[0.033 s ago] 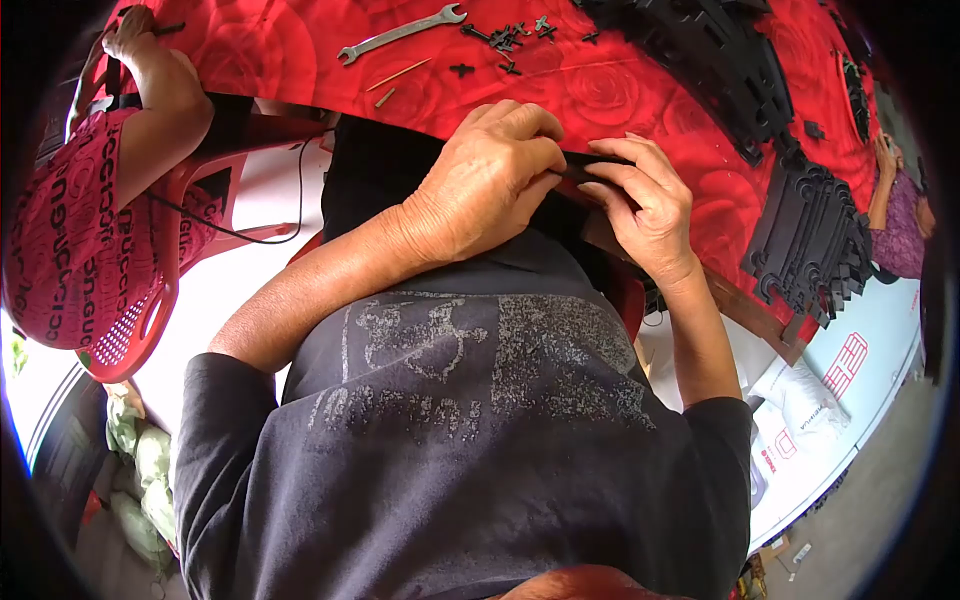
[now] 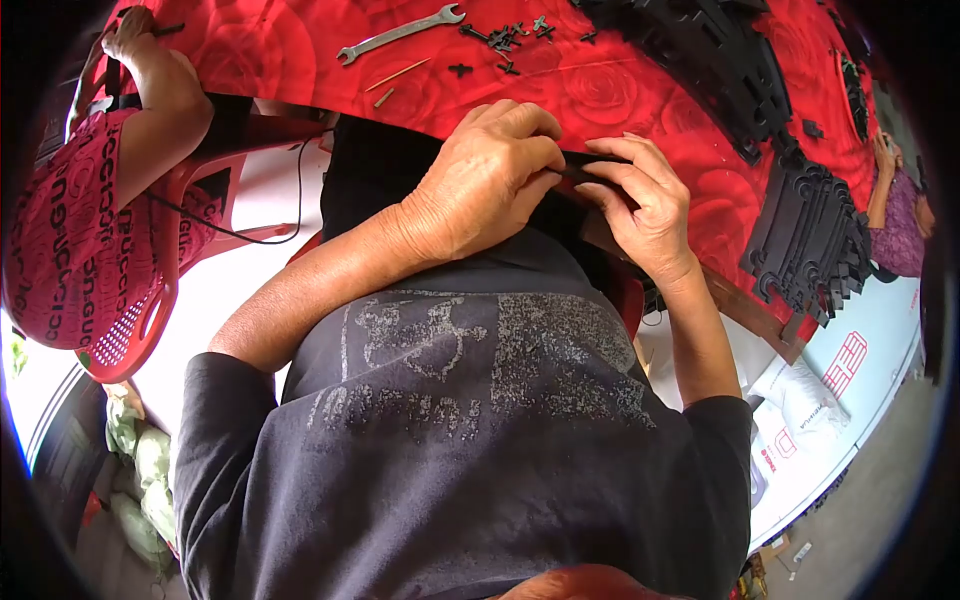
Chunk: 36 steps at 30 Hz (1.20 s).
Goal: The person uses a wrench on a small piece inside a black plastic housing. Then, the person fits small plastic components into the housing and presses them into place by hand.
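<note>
At the red table's near edge, my left hand point(image 2: 490, 175) is closed, its thumb and fingers pinching one end of a dark, narrow black plastic piece point(image 2: 577, 160). My right hand point(image 2: 645, 205) grips the other end between thumb and fingertips. Most of the piece is hidden by my fingers and blends into the dark cloth below, so its full shape cannot be made out. Beyond my hands lie several small black cross-shaped pieces point(image 2: 503, 40), an open-ended wrench point(image 2: 400, 33) and a thin wooden stick point(image 2: 398, 73).
Long black plastic parts point(image 2: 700, 70) lie across the table's right side, above a stack of black strips point(image 2: 810, 240). At the left, another person's arm point(image 2: 165, 95) reaches over the table beside a red plastic chair point(image 2: 170, 290). Another person point(image 2: 897, 215) is at the far right.
My right fingertips have shifted very slightly left along the black piece. Both hands keep their grip, and the things on the table look the same.
</note>
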Available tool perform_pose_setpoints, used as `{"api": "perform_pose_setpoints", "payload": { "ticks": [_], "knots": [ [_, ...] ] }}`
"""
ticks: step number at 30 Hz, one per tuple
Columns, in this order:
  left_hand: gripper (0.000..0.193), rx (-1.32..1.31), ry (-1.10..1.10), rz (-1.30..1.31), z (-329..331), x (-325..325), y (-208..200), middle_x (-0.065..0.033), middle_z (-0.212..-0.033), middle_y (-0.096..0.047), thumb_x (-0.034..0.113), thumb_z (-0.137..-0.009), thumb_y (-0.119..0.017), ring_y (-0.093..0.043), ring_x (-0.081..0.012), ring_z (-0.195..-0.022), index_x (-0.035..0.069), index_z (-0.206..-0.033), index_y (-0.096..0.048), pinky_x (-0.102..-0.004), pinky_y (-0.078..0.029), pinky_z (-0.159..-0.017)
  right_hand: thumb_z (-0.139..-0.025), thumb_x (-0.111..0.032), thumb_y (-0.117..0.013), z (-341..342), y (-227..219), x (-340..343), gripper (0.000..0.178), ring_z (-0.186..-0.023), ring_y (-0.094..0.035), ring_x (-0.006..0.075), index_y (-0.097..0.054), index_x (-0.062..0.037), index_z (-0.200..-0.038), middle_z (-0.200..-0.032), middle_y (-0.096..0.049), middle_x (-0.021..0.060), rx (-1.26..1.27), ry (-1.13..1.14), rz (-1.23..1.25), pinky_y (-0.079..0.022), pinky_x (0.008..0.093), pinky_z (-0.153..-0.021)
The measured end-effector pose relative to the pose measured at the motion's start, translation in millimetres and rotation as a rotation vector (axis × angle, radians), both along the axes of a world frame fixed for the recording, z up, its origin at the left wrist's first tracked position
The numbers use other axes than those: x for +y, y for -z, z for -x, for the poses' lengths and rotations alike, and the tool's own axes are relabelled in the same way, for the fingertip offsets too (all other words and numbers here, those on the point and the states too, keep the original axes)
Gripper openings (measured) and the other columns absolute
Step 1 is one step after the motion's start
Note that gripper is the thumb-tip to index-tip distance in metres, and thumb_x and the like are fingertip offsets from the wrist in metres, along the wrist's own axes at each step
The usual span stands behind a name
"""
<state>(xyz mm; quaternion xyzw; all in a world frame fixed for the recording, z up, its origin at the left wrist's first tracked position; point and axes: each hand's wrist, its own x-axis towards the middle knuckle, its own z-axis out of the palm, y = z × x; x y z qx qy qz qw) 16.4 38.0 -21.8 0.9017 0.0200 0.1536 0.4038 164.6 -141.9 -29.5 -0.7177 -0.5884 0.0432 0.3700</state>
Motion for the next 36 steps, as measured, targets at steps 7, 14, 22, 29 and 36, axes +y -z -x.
{"api": "perform_pose_setpoints", "payload": {
  "ticks": [7, 14, 22, 29, 36],
  "knots": [
    [0.014, 0.020, -0.022, 0.064, -6, 2, -5, -0.0133, -0.112, -0.067, 0.007, -0.084, -0.075, -0.065, -0.0331, -0.106, 0.002, -0.096, -0.072, -0.0418, -0.054, -0.090, -0.080, 0.001, -0.078, 0, -5, 2, 0.011, -0.095, -0.071, 0.0293, -0.071, 0.0003, -0.089, -0.109, -0.073, 0.0130, 0.181, 0.083, 0.036, -0.057, 0.0368, -0.082],
    [0.011, 0.032, -0.101, -0.012, -7, 6, -18, -0.0123, -0.105, -0.067, 0.008, -0.085, -0.075, -0.065, -0.0330, -0.102, 0.001, -0.094, -0.072, -0.0414, -0.053, -0.084, -0.083, 0.006, -0.073, 0, -6, 3, 0.011, -0.096, -0.073, 0.0271, -0.070, 0.0007, -0.093, -0.113, -0.072, 0.0138, 0.218, 0.173, 0.016, -0.057, 0.0342, -0.082],
    [0.010, 0.117, -0.134, 0.075, 3, 7, -23, -0.0153, -0.087, -0.068, 0.006, -0.089, -0.073, -0.070, -0.0344, -0.082, 0.000, -0.095, -0.070, -0.0391, -0.055, -0.071, -0.074, 0.006, -0.079, -4, -10, -2, 0.022, -0.109, -0.069, 0.0302, -0.067, 0.0004, -0.092, -0.121, -0.069, 0.0148, 0.154, 0.062, 0.063, -0.057, 0.0375, -0.089],
    [0.010, 0.106, -0.115, 0.084, 1, 7, -20, -0.0165, -0.087, -0.069, 0.004, -0.089, -0.072, -0.071, -0.0341, -0.081, -0.001, -0.097, -0.070, -0.0391, -0.055, -0.069, -0.067, -0.003, -0.085, -11, -4, -6, 0.035, -0.098, -0.069, 0.0339, -0.067, -0.0031, -0.097, -0.103, -0.071, 0.0110, -0.118, 0.042, 0.103, -0.052, 0.0484, -0.097],
    [0.009, 0.145, -0.115, 0.071, 1, 9, -20, -0.0172, -0.088, -0.069, 0.003, -0.088, -0.071, -0.072, -0.0344, -0.082, -0.001, -0.096, -0.071, -0.0386, -0.055, -0.070, -0.065, 0.004, -0.083, -10, -2, -10, 0.044, -0.093, -0.069, 0.0324, -0.064, -0.0046, -0.103, -0.097, -0.072, 0.0093, -0.087, 0.072, 0.122, -0.054, 0.0459, -0.090]
  ]
}}
